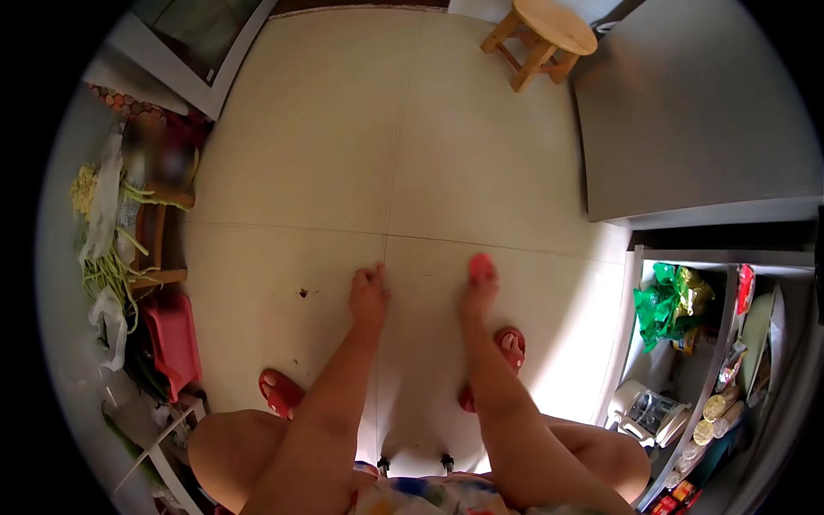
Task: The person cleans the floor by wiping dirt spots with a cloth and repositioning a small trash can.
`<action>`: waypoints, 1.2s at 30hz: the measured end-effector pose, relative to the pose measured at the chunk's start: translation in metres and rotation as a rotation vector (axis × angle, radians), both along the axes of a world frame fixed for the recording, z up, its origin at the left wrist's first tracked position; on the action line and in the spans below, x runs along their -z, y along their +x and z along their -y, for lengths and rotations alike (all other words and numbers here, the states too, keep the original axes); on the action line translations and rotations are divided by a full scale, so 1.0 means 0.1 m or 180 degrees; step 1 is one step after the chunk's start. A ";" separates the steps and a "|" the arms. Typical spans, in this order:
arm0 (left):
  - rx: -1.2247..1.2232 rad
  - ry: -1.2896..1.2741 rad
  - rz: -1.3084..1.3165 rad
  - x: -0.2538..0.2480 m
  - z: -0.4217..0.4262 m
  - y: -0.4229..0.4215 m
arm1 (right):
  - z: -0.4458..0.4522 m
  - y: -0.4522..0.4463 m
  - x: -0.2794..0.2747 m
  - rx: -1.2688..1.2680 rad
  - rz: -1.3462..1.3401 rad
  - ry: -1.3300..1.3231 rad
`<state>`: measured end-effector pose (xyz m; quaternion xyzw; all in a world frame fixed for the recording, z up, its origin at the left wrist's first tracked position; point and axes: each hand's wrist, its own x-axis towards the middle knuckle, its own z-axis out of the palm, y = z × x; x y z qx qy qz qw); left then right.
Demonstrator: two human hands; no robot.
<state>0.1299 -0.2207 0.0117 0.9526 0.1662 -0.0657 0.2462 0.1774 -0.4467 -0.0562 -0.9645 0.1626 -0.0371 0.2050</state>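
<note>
Right hand (479, 297): we grip one small, rounded pinkish-red object (481, 263) at its far end.
Left hand (369, 297): one, fingers loosely parted.
Red open-toed slippers (288, 396): two, near, left and right.

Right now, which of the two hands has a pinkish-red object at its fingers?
The right hand: it holds the blurred pinkish-red object, while the left hand shows no such thing.

The pale floor (326, 146) is crossed by thin dark seams (446, 241). A round-topped wooden stool (556, 24) is placed at the far edge, near a large grey unit (704, 120). A white-framed panel (238, 60) is noted at upper left; open shelving (629, 287) is found at lower right, beside which a patch of bright light (577, 352) is cast
</note>
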 end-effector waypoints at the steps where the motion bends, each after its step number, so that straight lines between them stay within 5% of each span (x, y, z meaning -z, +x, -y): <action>1: -0.0022 -0.0139 0.0041 0.00 -0.02 -0.01 | -0.39 -0.08 -0.25 -0.0266 -0.0099 0.0368; 7: -0.1012 -0.0618 0.0433 0.17 -0.27 0.03 | -1.61 -0.26 -0.10 -0.1308 0.0081 0.1962; 11: -0.1404 -0.0569 0.0477 0.09 -0.50 0.05 | -1.49 0.31 -0.06 -0.0149 0.0634 0.5672; 13: -0.1496 -0.0638 0.0399 0.08 -0.59 0.05 | -0.97 0.83 -0.07 0.0411 0.1016 0.6287; 16: -0.1509 -0.0617 0.0433 0.20 -0.65 0.06 | -0.45 1.45 -0.17 0.0550 0.1090 0.3976; 20: -0.1281 -0.0339 0.0586 0.32 -0.73 0.00 | -0.60 1.76 0.10 -0.0965 0.1289 0.0858; 24: -0.1414 -0.0884 0.0497 0.17 -0.76 0.02 | -1.48 1.55 0.03 -0.2015 0.1090 0.1082; 33: -0.1470 -0.0370 0.1064 0.15 -0.97 -0.13 | -2.26 0.49 -0.22 -0.3436 0.0411 0.1756; 36: -0.1688 -0.0474 0.1043 0.06 -1.04 -0.28 | -1.98 0.57 -0.09 -0.2141 0.0423 0.3499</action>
